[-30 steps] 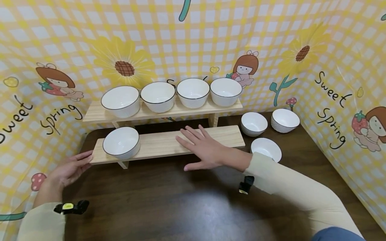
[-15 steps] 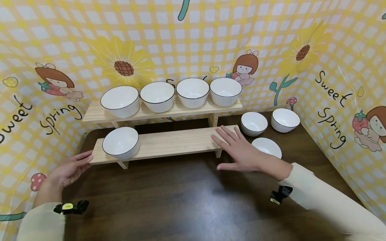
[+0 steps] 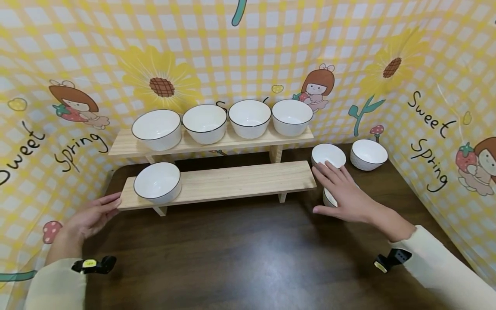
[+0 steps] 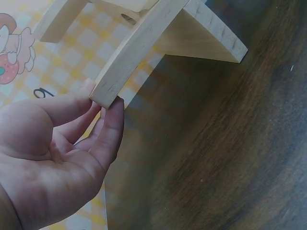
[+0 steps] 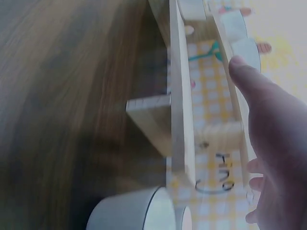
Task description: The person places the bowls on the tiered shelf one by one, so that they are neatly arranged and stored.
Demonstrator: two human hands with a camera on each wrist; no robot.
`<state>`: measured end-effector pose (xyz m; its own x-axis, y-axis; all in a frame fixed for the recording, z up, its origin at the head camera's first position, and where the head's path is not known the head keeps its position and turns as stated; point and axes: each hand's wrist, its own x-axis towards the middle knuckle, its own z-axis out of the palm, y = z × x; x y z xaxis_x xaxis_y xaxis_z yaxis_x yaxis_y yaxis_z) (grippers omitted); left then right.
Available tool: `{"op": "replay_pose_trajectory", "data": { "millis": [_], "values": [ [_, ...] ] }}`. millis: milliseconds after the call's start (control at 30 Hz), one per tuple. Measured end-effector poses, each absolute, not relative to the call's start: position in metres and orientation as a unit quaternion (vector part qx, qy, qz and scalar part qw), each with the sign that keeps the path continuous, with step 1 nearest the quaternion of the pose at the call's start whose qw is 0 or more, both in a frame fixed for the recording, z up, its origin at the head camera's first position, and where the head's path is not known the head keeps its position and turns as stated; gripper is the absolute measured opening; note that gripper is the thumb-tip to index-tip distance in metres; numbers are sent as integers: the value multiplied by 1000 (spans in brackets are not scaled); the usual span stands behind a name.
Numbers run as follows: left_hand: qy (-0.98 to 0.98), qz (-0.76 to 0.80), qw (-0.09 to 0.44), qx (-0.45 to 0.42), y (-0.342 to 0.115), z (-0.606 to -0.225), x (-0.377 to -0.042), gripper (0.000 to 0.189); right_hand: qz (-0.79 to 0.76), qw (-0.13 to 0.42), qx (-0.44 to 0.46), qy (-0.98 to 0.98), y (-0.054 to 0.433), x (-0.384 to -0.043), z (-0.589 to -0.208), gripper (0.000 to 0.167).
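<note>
At the left end of the lower wooden shelf, my left hand pinches the board's corner. The left wrist view shows the thumb and fingertips on the board end. My right hand is spread with fingers straight, above the bowls at the shelf's right. It partly covers a white bowl and overlaps the front of another white bowl; whether it touches them I cannot tell. A third white bowl with textured sides stands farther right. One dark-rimmed white bowl sits on the lower shelf's left part.
Behind and higher, an upper wooden shelf carries several dark-rimmed white bowls in a row. Both shelves stand on a dark brown table. A yellow checked cloth with printed figures surrounds the back and sides.
My right hand has moved rightward from over the middle of the lower shelf to above the bowls on the table. The left hand stays at the shelf's end; the bowls have not moved.
</note>
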<state>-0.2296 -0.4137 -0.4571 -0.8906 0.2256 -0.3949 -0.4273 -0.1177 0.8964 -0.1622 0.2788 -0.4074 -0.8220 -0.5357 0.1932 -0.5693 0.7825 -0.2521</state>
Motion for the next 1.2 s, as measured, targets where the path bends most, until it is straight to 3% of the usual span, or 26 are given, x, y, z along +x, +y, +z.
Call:
{"op": "replay_pose_trajectory", "data": {
  "millis": [633,1200],
  "values": [
    [630,739,221,-91,-413,-454,-232,31,301,42,206,-930,344,-158,-434,111],
    [632,737,218,-97,-413,-455,-230,30,416,32,154,-896,360,-170,-482,121]
  ]
}}
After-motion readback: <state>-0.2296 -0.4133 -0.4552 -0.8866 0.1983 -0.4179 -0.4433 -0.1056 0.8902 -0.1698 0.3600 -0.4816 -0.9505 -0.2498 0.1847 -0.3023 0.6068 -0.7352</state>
